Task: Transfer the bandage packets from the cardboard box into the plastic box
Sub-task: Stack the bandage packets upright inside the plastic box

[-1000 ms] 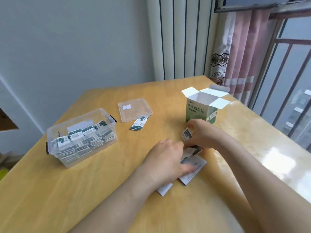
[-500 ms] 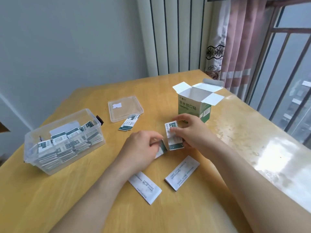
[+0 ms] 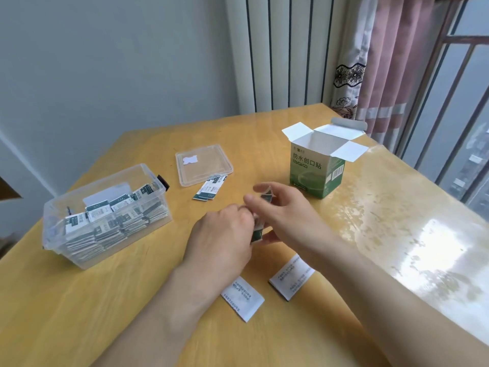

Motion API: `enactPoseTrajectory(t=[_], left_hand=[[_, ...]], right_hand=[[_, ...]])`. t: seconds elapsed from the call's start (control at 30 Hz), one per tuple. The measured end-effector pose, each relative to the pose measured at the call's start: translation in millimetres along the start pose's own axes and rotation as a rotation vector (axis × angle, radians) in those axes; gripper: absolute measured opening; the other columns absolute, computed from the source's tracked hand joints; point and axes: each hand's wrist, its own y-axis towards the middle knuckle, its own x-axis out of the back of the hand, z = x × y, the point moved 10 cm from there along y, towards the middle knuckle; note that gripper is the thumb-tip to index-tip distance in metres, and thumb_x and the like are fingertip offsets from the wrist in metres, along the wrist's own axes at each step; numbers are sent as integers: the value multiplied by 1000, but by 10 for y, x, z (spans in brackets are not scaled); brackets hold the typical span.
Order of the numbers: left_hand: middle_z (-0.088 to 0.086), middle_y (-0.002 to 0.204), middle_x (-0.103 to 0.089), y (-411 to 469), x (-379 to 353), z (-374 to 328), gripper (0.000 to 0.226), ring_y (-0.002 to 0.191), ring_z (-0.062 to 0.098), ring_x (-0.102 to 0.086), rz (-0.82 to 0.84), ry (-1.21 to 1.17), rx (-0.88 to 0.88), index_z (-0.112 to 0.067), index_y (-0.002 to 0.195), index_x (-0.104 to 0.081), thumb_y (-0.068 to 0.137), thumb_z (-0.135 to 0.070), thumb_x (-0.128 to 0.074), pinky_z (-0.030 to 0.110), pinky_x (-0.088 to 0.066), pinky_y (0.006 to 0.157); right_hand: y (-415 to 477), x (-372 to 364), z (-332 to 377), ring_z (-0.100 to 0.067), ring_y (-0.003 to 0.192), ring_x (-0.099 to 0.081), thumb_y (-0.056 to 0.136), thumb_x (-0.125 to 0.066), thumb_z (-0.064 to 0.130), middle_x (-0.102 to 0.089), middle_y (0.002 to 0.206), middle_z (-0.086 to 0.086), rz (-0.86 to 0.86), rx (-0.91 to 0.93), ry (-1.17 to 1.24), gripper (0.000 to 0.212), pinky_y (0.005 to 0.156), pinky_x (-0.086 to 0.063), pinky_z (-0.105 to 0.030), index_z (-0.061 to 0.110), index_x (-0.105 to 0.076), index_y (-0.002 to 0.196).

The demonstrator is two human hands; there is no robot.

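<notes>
The wooden tabletop (image 3: pixel 132 300) carries everything, glossy and bright along its right side. At its left stands the clear plastic box (image 3: pixel 79 255), lidless, with a dark latch on its far end; it is packed with white-and-dark-green bandage packets in rows, a few standing up at the top. Its clear lid (image 3: pixel 203 168) lies flat further back, near the middle of the tabletop. To the right of the lid stands the cardboard box (image 3: pixel 315 173), green with white characters and a barcode on its side, upright, its four white flaps spread open.

The left hand (image 3: pixel 222 237) and right hand (image 3: pixel 280 210) meet between the two boxes, in front of the cardboard box and well apart from the plastic one. Both are closed on a small bundle of bandage packets (image 3: pixel 258 233): the left hand's fingers curl over it from the left, while the right hand pinches it between thumb below and fingers above. Only the bundle's dark green edges show between the hands.

A small stack of packets (image 3: pixel 210 190) lies on the tabletop just touching the near edge of the lid. Two white printed leaflets (image 3: pixel 243 299) (image 3: pixel 291 278) lie flat nearest the person, one under each forearm
</notes>
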Motion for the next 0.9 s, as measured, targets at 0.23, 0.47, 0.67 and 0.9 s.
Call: enactPoseTrajectory(t=[0.23,0.47,0.67,0.9], left_hand=[[-11,71,-65,34,4,281,26,66,7,-59,126,-561,147,-41,108,-60,84,-33,-67,24,-43,60],[7,64,-47,74,9,470,26,51,11,-34,18,-1447,287,-18,113,-66,100,-8,-47,18,-32,46],[3,64,-48,65,134,474,29,55,12,-32,-183,-1610,266,-13,110,-65,100,-3,-39,21,-29,46],[11,94,-70,25,3,185,23,83,25,-67,-121,-1699,265,-11,119,-58,100,-8,-45,39,-57,73]], right_hand=[[67,342,-56,-23,79,-67,91,-61,6,-61,100,-12,-256,30,198,23,69,-60,-41,17,-63,111],[-27,469,210,-12,75,-63,93,-60,14,-61,91,-2,-298,233,-27,22,56,-52,-21,23,-60,114],[-46,426,284,-15,72,-64,91,-63,14,-64,83,-4,-307,312,-73,21,59,-51,-21,22,-61,111],[-85,191,324,-19,78,-66,96,-57,19,-68,87,-4,-175,306,56,14,69,-55,-34,17,-63,109]])
